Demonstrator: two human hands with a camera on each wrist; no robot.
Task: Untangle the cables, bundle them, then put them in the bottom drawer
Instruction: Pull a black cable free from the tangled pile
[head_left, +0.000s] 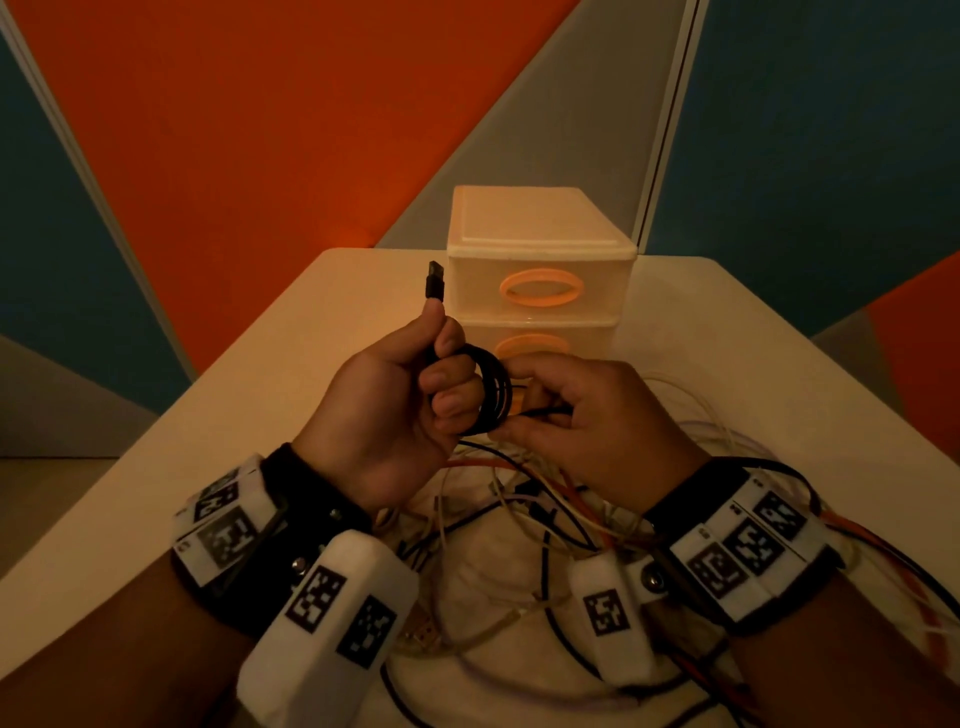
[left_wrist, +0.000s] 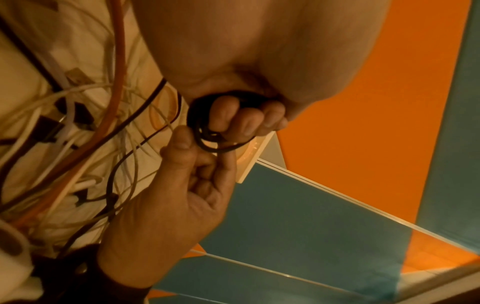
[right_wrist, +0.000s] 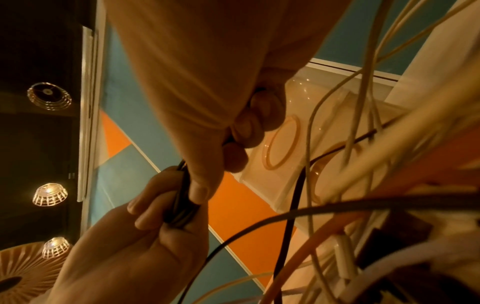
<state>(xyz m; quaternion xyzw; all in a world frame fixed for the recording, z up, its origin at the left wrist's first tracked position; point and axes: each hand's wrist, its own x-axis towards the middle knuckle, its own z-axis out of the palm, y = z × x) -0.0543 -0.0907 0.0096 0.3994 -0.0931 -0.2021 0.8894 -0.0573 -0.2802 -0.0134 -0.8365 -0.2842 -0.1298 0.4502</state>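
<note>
My left hand grips a small coil of black cable, fingers curled through the loops, and the cable's USB plug sticks up above the thumb. My right hand pinches the same coil from the right side. In the left wrist view my left fingers hook the black coil while the right thumb presses on it. A tangle of white, orange and black cables lies on the table under my wrists. The cream drawer unit stands behind; my hands hide its lowest part.
The white table has bare surface to the left of my hands. Two drawers with orange ring handles are shut. Loose cables hang over my right wrist. Orange, teal and grey wall panels stand behind the table.
</note>
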